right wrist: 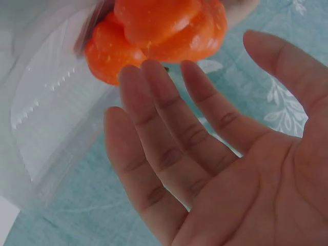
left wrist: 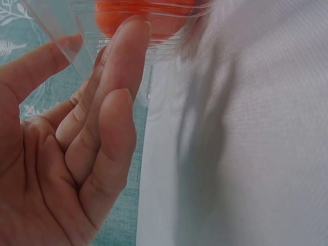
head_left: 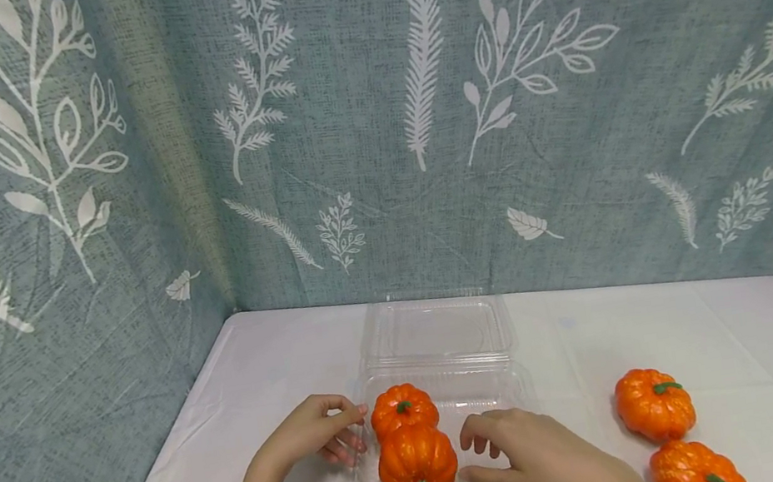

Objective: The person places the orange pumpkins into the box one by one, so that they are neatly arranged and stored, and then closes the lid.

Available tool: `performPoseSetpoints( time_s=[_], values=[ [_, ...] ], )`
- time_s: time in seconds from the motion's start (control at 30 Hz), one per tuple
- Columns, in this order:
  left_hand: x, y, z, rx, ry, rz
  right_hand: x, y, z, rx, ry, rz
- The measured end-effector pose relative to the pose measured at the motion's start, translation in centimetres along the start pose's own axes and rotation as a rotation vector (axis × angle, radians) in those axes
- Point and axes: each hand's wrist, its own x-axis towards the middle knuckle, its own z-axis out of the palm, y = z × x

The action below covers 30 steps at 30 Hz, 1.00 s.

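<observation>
A clear plastic clamshell container (head_left: 473,383) lies open on the white table, its lid (head_left: 438,330) folded back. Two small orange pumpkins with green stems are in its left half: a rear pumpkin (head_left: 402,409) and a front pumpkin (head_left: 418,463). At the container's left edge is my left hand (head_left: 314,434), its relaxed fingers (left wrist: 123,61) right at the plastic wall. Just right of the front pumpkin, my right hand (head_left: 530,454) hovers over the container with loosely bent fingers (right wrist: 169,118) and nothing in its grasp.
Two more orange pumpkins are on the table at the right, one further back (head_left: 653,403) and one nearer (head_left: 694,470). A blue-green curtain (head_left: 368,219) with white leaf prints stands behind the table and along its sides.
</observation>
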Motion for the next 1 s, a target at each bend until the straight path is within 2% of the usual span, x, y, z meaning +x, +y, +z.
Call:
performPoseSetpoints(
  time_s=[0.2, 0.43, 0.57, 0.83, 1.0],
  values=[
    [0.0, 0.0, 0.0, -0.003, -0.001, -0.006, -1.0, 0.3, -0.6, -0.02, 0.01, 0.003],
    [0.1, -0.1, 0.0, -0.011, -0.005, -0.005, -2.1, 0.8, -1.3, 0.006, -0.057, 0.154],
    [0.1, -0.1, 0.0, -0.005, -0.007, -0.013, -2.7, 1.3, -1.4, -0.008, -0.068, 0.222],
    [0.1, -0.1, 0.1, -0.003, -0.008, -0.025, -4.5, 2.7, -1.7, -0.014, -0.026, 0.31],
    [0.2, -0.2, 0.1, 0.004, -0.007, -0.025, -5.9, 3.6, -1.8, -0.076, 0.052, 0.325]
  ],
)
